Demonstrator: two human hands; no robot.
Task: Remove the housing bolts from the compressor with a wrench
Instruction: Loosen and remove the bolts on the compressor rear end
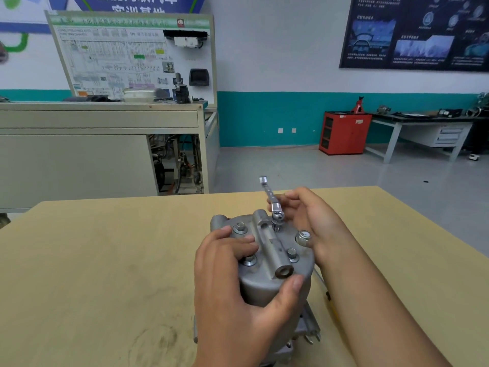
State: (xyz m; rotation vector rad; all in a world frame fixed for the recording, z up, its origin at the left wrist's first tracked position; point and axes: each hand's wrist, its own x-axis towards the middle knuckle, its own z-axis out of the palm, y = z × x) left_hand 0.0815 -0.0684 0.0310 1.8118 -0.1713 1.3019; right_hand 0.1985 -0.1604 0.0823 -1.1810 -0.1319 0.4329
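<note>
Tan wooden table [105,260] carries the grey cast-metal cylindrical compressor [264,284], upright, close to the near edge. Its top face bears flanged hex bolts [292,254]; a raised bolt [277,221] stands at the far side. The left hand [232,300] grasps the housing. The right hand [315,215] pinches the slim silver wrench [270,194], which is seated on the raised bolt.

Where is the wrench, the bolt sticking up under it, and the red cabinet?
wrench [270,195]: head view, middle of its shiny handle.
raised bolt [276,220]: head view, its head, just under the wrench.
red cabinet [344,133]: head view, its front door.
</note>
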